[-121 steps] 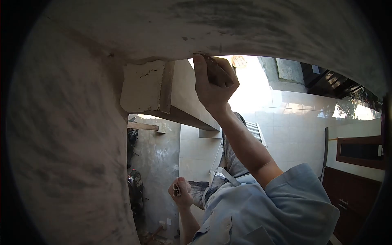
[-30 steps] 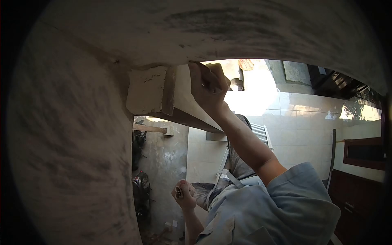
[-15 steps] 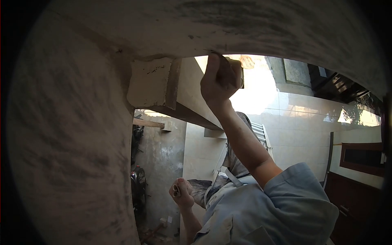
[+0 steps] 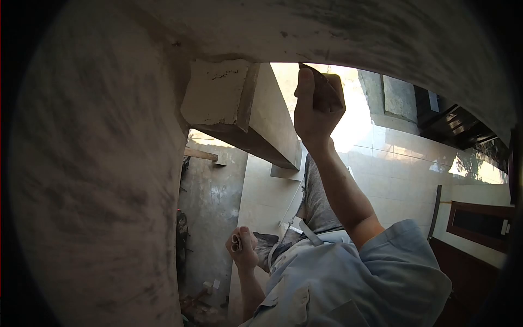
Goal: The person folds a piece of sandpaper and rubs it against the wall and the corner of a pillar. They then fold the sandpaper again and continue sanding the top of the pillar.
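Note:
My right hand point(image 4: 318, 111) is raised, its fingers closed round a dark, bent piece of sandpaper point(image 4: 326, 87). The sheet's upper corner meets the lower edge of a plastered surface point(image 4: 245, 32) with dark smudges; whether it presses there I cannot tell. Lower down, at the left of my body, my left hand point(image 4: 243, 250) is closed in a fist round a rolled sheet point(image 4: 236, 243), whose coiled end shows. The rest of that roll is hidden in my palm.
A pale beam point(image 4: 218, 92) with a rough end juts out left of my right hand. A smudged plastered wall point(image 4: 98, 180) fills the left side. Far below are a tiled floor point(image 4: 392, 163), a grey concrete floor point(image 4: 212, 185) and a brown-framed panel point(image 4: 479, 226).
My right hand has shifted right and slightly down in view with the sandpaper. The beam also sits further right and higher in view. My left hand keeps its grip on the roll.

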Motion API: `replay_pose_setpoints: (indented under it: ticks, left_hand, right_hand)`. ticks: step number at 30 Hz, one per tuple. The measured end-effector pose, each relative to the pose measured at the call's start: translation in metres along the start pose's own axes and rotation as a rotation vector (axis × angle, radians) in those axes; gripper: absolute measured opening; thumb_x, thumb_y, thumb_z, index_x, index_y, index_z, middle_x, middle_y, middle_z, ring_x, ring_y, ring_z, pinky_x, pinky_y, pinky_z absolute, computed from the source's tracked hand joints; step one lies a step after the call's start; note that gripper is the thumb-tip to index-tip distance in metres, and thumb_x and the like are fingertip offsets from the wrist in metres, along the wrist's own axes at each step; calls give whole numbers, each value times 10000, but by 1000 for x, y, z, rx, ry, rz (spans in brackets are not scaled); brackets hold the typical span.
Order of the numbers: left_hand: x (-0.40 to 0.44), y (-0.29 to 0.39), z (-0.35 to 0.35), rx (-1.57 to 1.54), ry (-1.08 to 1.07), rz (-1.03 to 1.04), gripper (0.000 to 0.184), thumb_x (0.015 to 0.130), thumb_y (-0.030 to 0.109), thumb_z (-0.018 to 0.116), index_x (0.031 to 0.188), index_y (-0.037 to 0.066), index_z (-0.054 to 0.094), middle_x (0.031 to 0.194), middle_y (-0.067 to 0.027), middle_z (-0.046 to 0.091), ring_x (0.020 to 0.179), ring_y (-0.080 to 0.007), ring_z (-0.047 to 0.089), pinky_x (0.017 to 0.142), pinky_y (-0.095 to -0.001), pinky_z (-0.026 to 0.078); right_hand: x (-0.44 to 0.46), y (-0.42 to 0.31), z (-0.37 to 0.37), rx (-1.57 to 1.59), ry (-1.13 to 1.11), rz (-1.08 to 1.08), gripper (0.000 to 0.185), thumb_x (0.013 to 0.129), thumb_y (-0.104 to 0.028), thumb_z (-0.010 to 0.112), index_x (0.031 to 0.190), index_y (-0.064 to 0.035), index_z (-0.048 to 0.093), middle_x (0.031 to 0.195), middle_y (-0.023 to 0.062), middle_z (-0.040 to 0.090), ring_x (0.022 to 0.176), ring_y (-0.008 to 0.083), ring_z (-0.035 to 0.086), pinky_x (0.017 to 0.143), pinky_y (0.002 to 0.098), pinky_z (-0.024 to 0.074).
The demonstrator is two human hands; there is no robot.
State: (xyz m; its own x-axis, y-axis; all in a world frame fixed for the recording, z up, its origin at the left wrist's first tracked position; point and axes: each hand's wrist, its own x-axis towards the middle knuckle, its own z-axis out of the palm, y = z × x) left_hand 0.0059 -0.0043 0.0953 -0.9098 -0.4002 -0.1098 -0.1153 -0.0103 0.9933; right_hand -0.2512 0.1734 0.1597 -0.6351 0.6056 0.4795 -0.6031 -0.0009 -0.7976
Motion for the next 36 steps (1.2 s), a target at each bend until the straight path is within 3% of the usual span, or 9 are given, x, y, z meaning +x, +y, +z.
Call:
replay_pose_setpoints:
  ticks: [7,8,10,13,16,19,22,28,36]
  left_hand:
    - [16,-6,34,-98,-117,-165,266,1041,310,450,923,72,454,757,-26,470,626,-100,463,554,-255,402]
    - [19,-9,39,-147,-132,-190,285,1050,337,419,968,68,466,810,-39,487,680,-109,492,593,-258,432]
    - [32,-31,35,293,-111,-99,420,1060,427,307,1105,55,496,929,-43,485,815,-132,523,689,-263,480]
    - [49,-35,46,147,-162,-182,526,1053,488,241,1220,58,493,995,-29,487,856,-120,521,743,-248,489]
    - [56,-26,52,-228,-267,-402,525,1032,528,293,1321,120,453,965,-2,505,898,-75,512,807,-256,473]
    - [61,-25,57,-194,-301,-396,533,1031,485,362,1380,88,428,1017,-14,540,908,-89,540,837,-263,497]
    - [68,-41,47,-4,-338,-372,493,1023,359,481,1401,51,412,1103,-46,573,979,-128,586,895,-295,519]
    - [50,-45,53,-189,-251,-333,402,979,157,579,1343,42,452,1209,-98,575,1095,-204,603,919,-351,547]
    - [46,-45,46,-139,-175,-325,348,982,143,569,1286,-4,488,1164,-99,619,1031,-164,627,875,-304,563]
  right_hand:
    - [-37,24,-88,-146,-396,335,196,970,-200,608,990,-5,604,786,62,651,707,95,628,624,237,474]
    - [-45,28,-99,-171,-436,395,204,970,-201,608,1002,0,608,804,68,656,717,102,632,638,244,481]
    - [-62,28,-115,-220,-539,517,247,969,-213,609,1069,12,626,854,85,680,756,115,640,683,265,495]
    - [-98,21,-127,-112,-705,675,298,950,-202,626,1153,16,626,947,127,706,855,139,647,744,276,501]
    - [-132,3,-134,-82,-846,805,339,915,-218,678,1137,32,623,1001,130,699,910,135,632,802,277,500]
    - [-155,9,-137,35,-962,937,348,905,-189,700,1139,49,603,1053,110,687,940,111,623,847,265,499]
    - [-161,18,-139,123,-989,1008,345,900,-161,709,1143,54,593,1070,101,682,966,104,622,871,263,500]
    - [-158,33,-136,156,-850,1050,300,902,-128,699,1119,53,597,1048,92,684,957,101,624,857,262,504]
    - [-175,30,-134,90,-862,1010,274,913,-168,691,1086,24,599,995,83,689,918,96,629,808,262,506]
